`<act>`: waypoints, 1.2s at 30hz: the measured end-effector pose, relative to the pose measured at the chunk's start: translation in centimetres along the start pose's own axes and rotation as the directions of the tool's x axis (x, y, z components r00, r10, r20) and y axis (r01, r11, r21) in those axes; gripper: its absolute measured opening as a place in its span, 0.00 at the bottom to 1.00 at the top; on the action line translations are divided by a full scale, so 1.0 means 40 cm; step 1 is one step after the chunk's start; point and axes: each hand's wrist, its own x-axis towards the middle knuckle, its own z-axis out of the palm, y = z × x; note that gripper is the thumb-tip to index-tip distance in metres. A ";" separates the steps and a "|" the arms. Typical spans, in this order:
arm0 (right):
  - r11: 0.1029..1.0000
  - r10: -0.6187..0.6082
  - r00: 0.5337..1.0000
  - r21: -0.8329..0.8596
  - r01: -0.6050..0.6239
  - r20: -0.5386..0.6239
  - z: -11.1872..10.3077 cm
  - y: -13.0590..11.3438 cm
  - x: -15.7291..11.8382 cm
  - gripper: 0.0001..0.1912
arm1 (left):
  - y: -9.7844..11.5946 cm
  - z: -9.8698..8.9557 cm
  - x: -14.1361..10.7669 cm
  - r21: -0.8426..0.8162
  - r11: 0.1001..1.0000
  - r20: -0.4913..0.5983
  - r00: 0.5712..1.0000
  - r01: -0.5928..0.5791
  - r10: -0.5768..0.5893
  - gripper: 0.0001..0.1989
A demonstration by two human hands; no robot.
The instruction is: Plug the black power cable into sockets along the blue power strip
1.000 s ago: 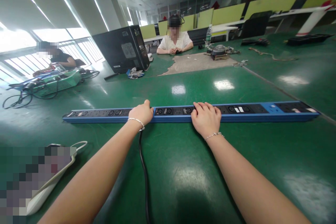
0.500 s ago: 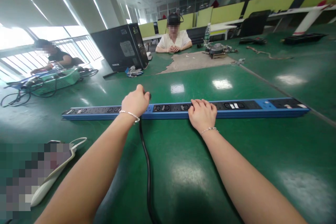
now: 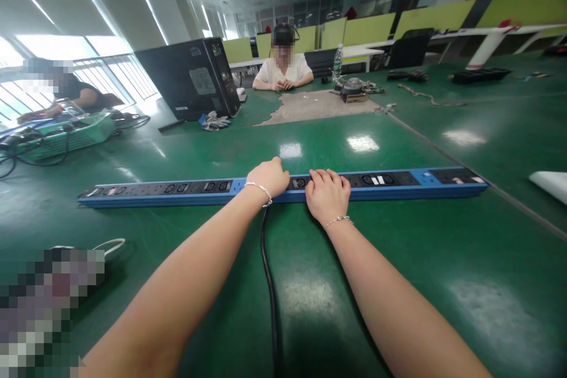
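A long blue power strip (image 3: pixel 204 187) with black socket panels lies across the green table in front of me. My left hand (image 3: pixel 268 177) is closed above its middle, and a black power cord (image 3: pixel 269 271) runs down from under that hand toward the table's near edge. The end of the cord is hidden inside my fingers. Just to the right, my right hand (image 3: pixel 328 192) is wrapped over the strip, with the fingers on its socket face. Two white stickers mark sockets right of that hand.
Behind the strip stand a black computer case (image 3: pixel 186 80), gloves (image 3: pixel 215 121) and a cardboard sheet (image 3: pixel 310 107) with a metal part (image 3: pixel 353 87). A green basket (image 3: pixel 75 136) is at left. A person (image 3: pixel 283 65) sits opposite, another (image 3: pixel 66 91) at far left.
My left hand has moved right along the strip with the cord, closer to my right hand. My right hand keeps its place on the strip. The view has shifted slightly to the right.
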 end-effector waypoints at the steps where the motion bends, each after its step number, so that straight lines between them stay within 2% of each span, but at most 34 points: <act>1: 1.000 0.000 1.000 0.003 0.000 -0.002 0.001 0.000 0.000 0.19 | 0.002 0.000 0.000 0.001 1.000 -0.004 1.000 0.004 -0.004 0.17; 8: 1.000 -0.001 1.000 0.002 0.001 0.016 0.000 -0.001 0.001 0.19 | 0.005 -0.001 -0.007 0.012 0.998 -0.017 0.998 0.061 -0.061 0.16; 19: 0.995 0.038 0.998 0.092 -0.044 0.058 -0.005 0.013 0.010 0.21 | 0.026 -0.004 -0.007 0.092 0.995 0.019 0.999 0.038 -0.040 0.17; 25: 0.995 0.048 0.997 0.085 -0.053 0.057 -0.006 0.012 0.011 0.20 | 0.041 -0.001 -0.018 0.095 0.994 0.014 0.999 0.051 -0.052 0.15; 29: 0.995 0.047 0.997 0.081 -0.051 0.059 -0.007 0.011 0.011 0.20 | 0.064 0.015 -0.031 0.112 0.994 -0.028 1.000 0.016 -0.013 0.15; 36: 0.992 0.092 0.992 0.076 -0.098 0.088 -0.032 0.065 0.028 0.21 | 0.047 0.014 -0.020 0.110 0.992 0.002 0.998 0.055 -0.056 0.15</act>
